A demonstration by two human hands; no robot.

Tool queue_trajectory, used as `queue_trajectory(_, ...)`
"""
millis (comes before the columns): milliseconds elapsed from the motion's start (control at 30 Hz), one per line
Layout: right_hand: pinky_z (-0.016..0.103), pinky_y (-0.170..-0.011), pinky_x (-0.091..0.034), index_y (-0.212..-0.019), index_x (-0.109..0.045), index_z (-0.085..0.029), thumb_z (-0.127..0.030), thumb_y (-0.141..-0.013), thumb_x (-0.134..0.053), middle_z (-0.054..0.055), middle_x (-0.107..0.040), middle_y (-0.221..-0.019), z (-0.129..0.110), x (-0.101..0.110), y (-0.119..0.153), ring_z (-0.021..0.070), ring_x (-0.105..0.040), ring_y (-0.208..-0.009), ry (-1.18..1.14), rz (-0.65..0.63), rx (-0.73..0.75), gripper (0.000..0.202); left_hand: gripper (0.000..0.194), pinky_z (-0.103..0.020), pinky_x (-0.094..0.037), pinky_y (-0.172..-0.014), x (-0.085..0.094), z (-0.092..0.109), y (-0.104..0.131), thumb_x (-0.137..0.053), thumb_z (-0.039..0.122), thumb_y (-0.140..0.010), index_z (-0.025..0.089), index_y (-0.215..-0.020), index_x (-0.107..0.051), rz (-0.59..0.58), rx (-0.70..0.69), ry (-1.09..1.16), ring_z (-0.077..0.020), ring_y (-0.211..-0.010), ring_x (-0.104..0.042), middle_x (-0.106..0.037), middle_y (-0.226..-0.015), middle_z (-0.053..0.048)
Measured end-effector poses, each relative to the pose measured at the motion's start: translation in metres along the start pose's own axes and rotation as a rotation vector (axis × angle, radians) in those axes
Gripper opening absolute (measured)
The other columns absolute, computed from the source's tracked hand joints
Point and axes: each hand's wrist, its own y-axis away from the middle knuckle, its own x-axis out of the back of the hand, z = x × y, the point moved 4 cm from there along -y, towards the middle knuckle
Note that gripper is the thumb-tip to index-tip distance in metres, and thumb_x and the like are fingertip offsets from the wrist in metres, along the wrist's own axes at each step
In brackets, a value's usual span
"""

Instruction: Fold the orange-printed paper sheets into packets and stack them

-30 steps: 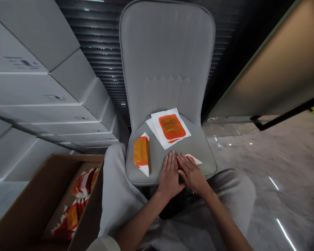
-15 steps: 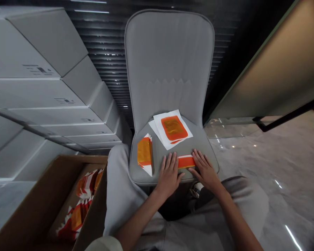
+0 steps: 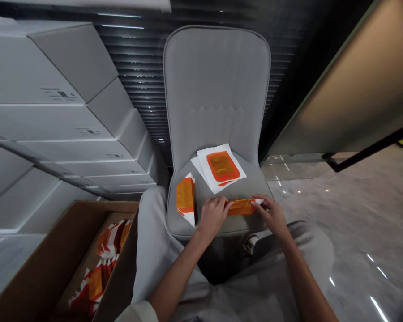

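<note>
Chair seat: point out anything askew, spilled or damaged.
Slightly askew: near the backrest, the lower white sheet pokes out left of the orange-printed top sheet, so their edges don't line up. Nothing looks spilled or torn.

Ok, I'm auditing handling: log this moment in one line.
hands: both holding folded sheet | chair: flat sheets, folded stack | carton: orange-white pieces

The chair [image 3: 218, 76] is dimly lit; glare streaks are reflected by the floor [image 3: 356, 219] right of it, shadow cast beneath.
</note>
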Motion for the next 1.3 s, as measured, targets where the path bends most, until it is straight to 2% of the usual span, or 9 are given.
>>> queue_trajectory(133, 0.028, -0.048, -0.041, -0.102, -0.073, -0.018, -0.064, -0.092, -0.057, -0.001, -0.059, -0.056, 0.012, -0.009, -0.006, 0.0163, -0.053, -0.049, 0.198, 0.009, 0.001, 0.050, 0.011, -0.042, -0.050, -0.091, -0.014, 0.000, -0.004, -0.057, 0.023, -0.098, 0.018, -0.097, -0.067, -0.014, 0.024, -0.061, -0.0241, -0.097, -0.067, -0.071, -0.099, -0.008)
queue_trajectory(233, 0.037, -0.070, -0.054, -0.103, -0.074, -0.019, -0.053, -0.097, -0.053, 0.014, -0.071, -0.099, 0.006, -0.012, -0.001, 0.0247, -0.067, -0.082, 0.434, 0.166, 0.141, 0.041, 0.028, -0.045, -0.040, -0.113, -0.027, 0.007, 0.008, -0.050, 0.014, -0.097, 0.019, -0.121, -0.065, -0.028, -0.073, -0.079, -0.0254, -0.133, -0.053, -0.062, -0.137, -0.010)
queue_trajectory(300, 0.050, -0.094, -0.051, -0.115, -0.072, -0.021, -0.038, -0.100, -0.049, 0.018, -0.059, -0.136, -0.004, -0.019, 0.005, 0.0320, -0.061, -0.118, 0.562, 0.188, 0.251, 0.032, 0.040, -0.045, -0.031, -0.122, -0.034, 0.013, 0.019, -0.045, 0.020, -0.100, 0.020, -0.139, -0.055, -0.059, -0.166, -0.085, -0.0231, -0.147, -0.037, -0.046, -0.156, -0.008)
queue_trajectory(367, 0.059, -0.111, -0.038, -0.134, -0.063, -0.025, -0.020, -0.099, -0.043, 0.012, -0.046, -0.154, -0.014, -0.034, 0.011, 0.0325, -0.045, -0.140, 0.633, 0.067, 0.369, 0.040, 0.050, -0.046, -0.025, -0.125, -0.039, 0.017, 0.028, -0.040, 0.030, -0.103, 0.018, -0.152, -0.041, -0.103, -0.203, -0.078, -0.0226, -0.152, -0.027, -0.033, -0.163, -0.007)
queue_trajectory(467, 0.052, -0.121, -0.031, -0.158, -0.033, -0.023, -0.008, -0.096, -0.035, 0.008, -0.038, -0.161, -0.025, -0.059, 0.019, 0.0248, -0.034, -0.149, 0.597, -0.170, 0.503, 0.063, 0.062, -0.047, -0.020, -0.127, -0.040, 0.019, 0.034, -0.038, 0.037, -0.102, 0.012, -0.158, -0.027, -0.161, -0.204, -0.049, -0.0240, -0.155, -0.017, -0.024, -0.166, -0.009)
queue_trajectory(567, 0.046, -0.120, -0.035, -0.162, -0.018, -0.020, -0.015, -0.101, -0.035, 0.008, -0.036, -0.162, -0.027, -0.070, 0.023, 0.0228, -0.034, -0.149, 0.566, -0.218, 0.468, 0.063, 0.068, -0.047, -0.018, -0.128, -0.040, 0.020, 0.033, -0.041, 0.039, -0.100, 0.009, -0.159, -0.023, -0.184, -0.179, -0.020, -0.0258, -0.156, -0.011, -0.019, -0.167, -0.011)
queue_trajectory(900, 0.055, -0.121, -0.027, -0.161, -0.022, -0.026, -0.043, -0.103, -0.047, 0.007, -0.036, -0.161, -0.017, -0.044, 0.029, 0.0300, -0.031, -0.150, 0.652, -0.129, 0.341, 0.066, 0.087, -0.053, -0.023, -0.124, -0.044, 0.028, 0.039, -0.044, 0.053, -0.096, 0.000, -0.159, -0.013, -0.135, -0.025, -0.019, -0.0347, -0.155, -0.010, -0.008, -0.167, -0.022)
queue_trajectory(1067, 0.055, -0.121, -0.025, -0.163, -0.017, -0.024, -0.049, -0.103, -0.045, 0.009, -0.033, -0.162, 0.000, -0.028, 0.037, 0.0301, -0.031, -0.150, 0.715, -0.058, 0.275, 0.070, 0.098, -0.055, -0.021, -0.125, -0.044, 0.024, 0.048, -0.043, 0.064, -0.094, -0.004, -0.158, -0.013, -0.068, 0.054, -0.075, -0.0387, -0.154, -0.011, -0.008, -0.165, -0.027)
queue_trajectory(1300, 0.056, -0.122, -0.019, -0.163, -0.014, -0.021, -0.053, -0.103, -0.041, 0.010, -0.025, -0.165, 0.005, -0.029, 0.044, 0.0307, -0.021, -0.154, 0.804, 0.030, 0.208, 0.073, 0.100, -0.061, -0.021, -0.123, -0.040, 0.023, 0.054, -0.046, 0.064, -0.093, -0.006, -0.157, -0.014, 0.004, 0.113, -0.073, -0.0412, -0.154, -0.013, -0.011, -0.164, -0.029)
